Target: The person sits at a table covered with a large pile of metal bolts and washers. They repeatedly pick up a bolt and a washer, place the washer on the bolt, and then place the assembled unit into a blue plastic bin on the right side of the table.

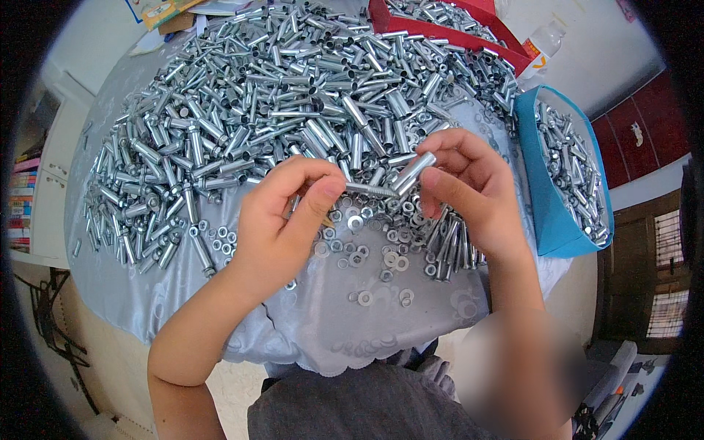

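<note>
Grey clothing at the lower edge is lying closest to the lens, and above it both forearms are being raised over a table draped in a pale cloth [323, 330]. An anchor bolt [392, 185] is being held between the two hands, just above the scattered washers [370, 253]. Its smooth sleeve end is being pinched in the right hand [469, 194], the thumb and forefinger closed around it; its threaded end is being gripped by the left hand [282, 220], whose fingers [323, 192] are curled shut on the thread, though whether a nut or washer is being turned there cannot be told. The piece is thus being spanned by both sets of fingertips, tilted with the sleeve end higher. As for progress, a very large heap of silver sleeves and bolts [279, 95] is still lying loose across the cloth, while a blue box [546, 198] at the right and a red tray [440, 29] behind are being filled with similar pieces; judging by that, much is being left to do.
</note>
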{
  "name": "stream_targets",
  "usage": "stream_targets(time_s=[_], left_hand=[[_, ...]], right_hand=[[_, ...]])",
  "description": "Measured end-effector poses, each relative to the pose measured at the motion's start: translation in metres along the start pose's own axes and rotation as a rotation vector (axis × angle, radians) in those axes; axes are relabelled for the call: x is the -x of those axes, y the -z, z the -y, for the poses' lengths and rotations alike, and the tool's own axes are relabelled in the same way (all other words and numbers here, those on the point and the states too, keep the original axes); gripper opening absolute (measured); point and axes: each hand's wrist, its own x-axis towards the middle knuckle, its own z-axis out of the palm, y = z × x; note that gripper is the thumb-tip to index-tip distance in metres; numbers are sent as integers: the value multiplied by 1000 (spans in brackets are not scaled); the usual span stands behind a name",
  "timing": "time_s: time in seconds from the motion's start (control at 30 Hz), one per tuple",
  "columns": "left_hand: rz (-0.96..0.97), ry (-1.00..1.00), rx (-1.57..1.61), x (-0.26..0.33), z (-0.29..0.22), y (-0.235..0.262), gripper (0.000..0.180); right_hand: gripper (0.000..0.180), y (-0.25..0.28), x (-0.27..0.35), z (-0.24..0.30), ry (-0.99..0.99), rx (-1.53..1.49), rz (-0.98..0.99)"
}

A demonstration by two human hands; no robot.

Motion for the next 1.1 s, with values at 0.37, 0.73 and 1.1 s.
stream_targets(time_s=[0.37,0.73,1.1], left_hand=[[-137,3,99,1,1,-1,14],[292,-65,-129,0,4,2,22],[272,213,184,-1,6,-1,20]], right_hand=[[23,-5,2,5,-62,-34,46],[18,-10,6,-9,158,243,114],[18,-19,8,-13,64,169,182]])
